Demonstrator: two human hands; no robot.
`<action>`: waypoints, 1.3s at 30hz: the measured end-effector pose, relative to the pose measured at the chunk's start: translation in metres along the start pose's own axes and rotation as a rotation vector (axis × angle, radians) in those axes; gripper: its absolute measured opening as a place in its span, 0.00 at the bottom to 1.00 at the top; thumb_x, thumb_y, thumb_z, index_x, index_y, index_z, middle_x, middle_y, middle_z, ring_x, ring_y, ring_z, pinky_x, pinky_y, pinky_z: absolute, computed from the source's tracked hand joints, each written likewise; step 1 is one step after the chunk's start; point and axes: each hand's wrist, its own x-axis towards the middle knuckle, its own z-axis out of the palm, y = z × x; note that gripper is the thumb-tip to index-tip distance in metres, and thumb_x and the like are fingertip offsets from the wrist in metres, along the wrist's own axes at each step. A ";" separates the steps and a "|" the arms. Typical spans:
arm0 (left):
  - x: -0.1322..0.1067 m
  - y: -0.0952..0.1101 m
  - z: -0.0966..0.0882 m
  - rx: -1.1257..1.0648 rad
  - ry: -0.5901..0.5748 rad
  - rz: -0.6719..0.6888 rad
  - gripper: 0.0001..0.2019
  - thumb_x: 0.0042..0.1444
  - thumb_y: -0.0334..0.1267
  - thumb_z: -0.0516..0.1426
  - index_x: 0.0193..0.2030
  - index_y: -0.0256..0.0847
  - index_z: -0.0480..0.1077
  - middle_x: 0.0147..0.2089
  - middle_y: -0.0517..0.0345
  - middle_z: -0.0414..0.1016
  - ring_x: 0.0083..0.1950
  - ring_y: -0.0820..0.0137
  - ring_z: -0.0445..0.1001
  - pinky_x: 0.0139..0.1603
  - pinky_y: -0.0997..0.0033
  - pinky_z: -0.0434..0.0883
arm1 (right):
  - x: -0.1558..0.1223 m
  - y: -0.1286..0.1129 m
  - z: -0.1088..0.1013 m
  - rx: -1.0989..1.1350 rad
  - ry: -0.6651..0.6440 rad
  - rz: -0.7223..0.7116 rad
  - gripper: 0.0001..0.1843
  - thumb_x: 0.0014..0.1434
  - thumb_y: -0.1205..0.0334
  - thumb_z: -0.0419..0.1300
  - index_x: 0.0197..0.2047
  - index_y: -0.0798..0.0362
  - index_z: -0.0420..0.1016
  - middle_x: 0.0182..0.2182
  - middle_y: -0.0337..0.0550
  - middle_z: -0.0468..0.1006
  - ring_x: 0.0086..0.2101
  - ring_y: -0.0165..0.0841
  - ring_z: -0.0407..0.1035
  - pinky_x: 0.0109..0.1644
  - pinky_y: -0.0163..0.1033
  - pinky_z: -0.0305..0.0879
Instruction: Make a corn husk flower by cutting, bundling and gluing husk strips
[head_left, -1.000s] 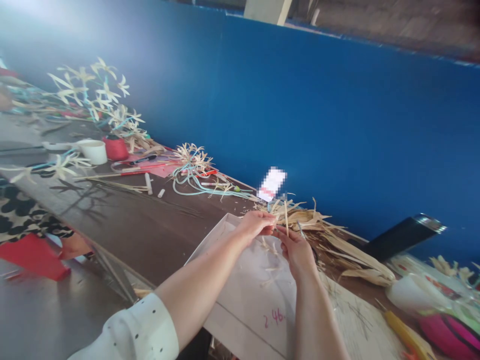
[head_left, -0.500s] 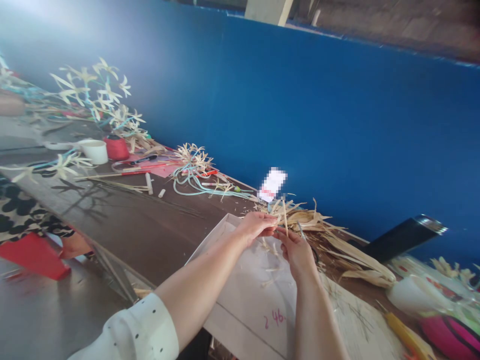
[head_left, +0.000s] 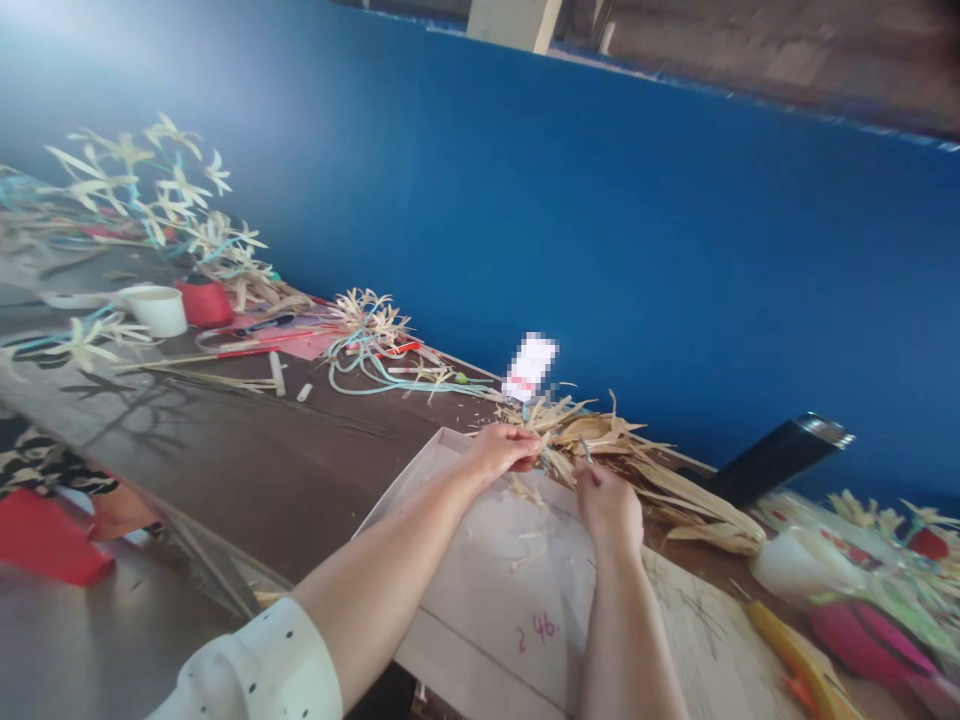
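Observation:
My left hand (head_left: pixel 510 447) is closed in a pinch above the far part of a shallow white box (head_left: pixel 480 560). Between its fingertips is a pale piece of corn husk (head_left: pixel 545 440), its shape partly lost against the husks behind. My right hand (head_left: pixel 609 502) is closed a little to the right, apart from the left. From its fingers sticks the thin grey metal tip of what looks like scissors (head_left: pixel 586 452); the handles are hidden in the hand. Dried corn husks (head_left: pixel 607 435) are heaped just beyond both hands. Small pale scraps (head_left: pixel 529 490) lie in the box.
At right are a black flask (head_left: pixel 780 460), a white roll (head_left: pixel 802 565), a pink item (head_left: pixel 870 637) and a yellow tool handle (head_left: pixel 795 655). Husk flowers (head_left: pixel 172 180), a white cup (head_left: pixel 156 311) and red thread (head_left: pixel 205 303) stand left. A blue partition (head_left: pixel 600 230) backs the table.
My hands have moved apart. The pale strip that stood upright at my right fingers no longer shows there; the right hand has closed on the metal tool. The view has swung slightly right.

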 end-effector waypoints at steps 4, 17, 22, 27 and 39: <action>-0.001 -0.001 0.001 0.029 0.021 0.001 0.13 0.41 0.40 0.64 0.32 0.34 0.73 0.25 0.58 0.72 0.29 0.76 0.70 0.35 0.73 0.71 | 0.009 0.020 -0.008 0.137 0.341 0.229 0.23 0.52 0.47 0.51 0.47 0.43 0.76 0.40 0.47 0.78 0.35 0.44 0.69 0.33 0.42 0.58; -0.002 -0.004 0.003 0.217 0.026 0.027 0.08 0.44 0.38 0.59 0.29 0.34 0.71 0.23 0.61 0.70 0.26 0.77 0.67 0.27 0.79 0.66 | 0.034 0.050 0.005 -0.082 0.006 0.324 0.22 0.38 0.51 0.61 0.41 0.35 0.77 0.40 0.48 0.77 0.36 0.48 0.69 0.34 0.48 0.56; -0.001 -0.004 0.004 0.166 -0.002 0.017 0.06 0.46 0.35 0.57 0.30 0.35 0.69 0.29 0.57 0.73 0.30 0.75 0.71 0.30 0.75 0.69 | 0.028 0.047 0.005 -0.084 0.071 0.235 0.22 0.41 0.51 0.60 0.43 0.34 0.76 0.38 0.46 0.78 0.34 0.45 0.69 0.33 0.45 0.56; -0.002 -0.001 0.006 0.102 -0.025 -0.026 0.04 0.49 0.33 0.55 0.31 0.35 0.65 0.28 0.56 0.74 0.28 0.75 0.72 0.31 0.74 0.70 | 0.021 0.033 -0.006 0.051 0.314 0.137 0.25 0.43 0.51 0.60 0.48 0.41 0.75 0.36 0.46 0.78 0.33 0.42 0.69 0.35 0.44 0.59; 0.005 0.002 0.000 0.117 0.152 0.136 0.04 0.44 0.32 0.59 0.28 0.36 0.70 0.24 0.61 0.71 0.23 0.77 0.68 0.28 0.76 0.69 | -0.011 -0.020 0.001 0.963 -0.127 -0.046 0.37 0.39 0.52 0.68 0.54 0.52 0.69 0.32 0.44 0.78 0.29 0.33 0.70 0.21 0.30 0.55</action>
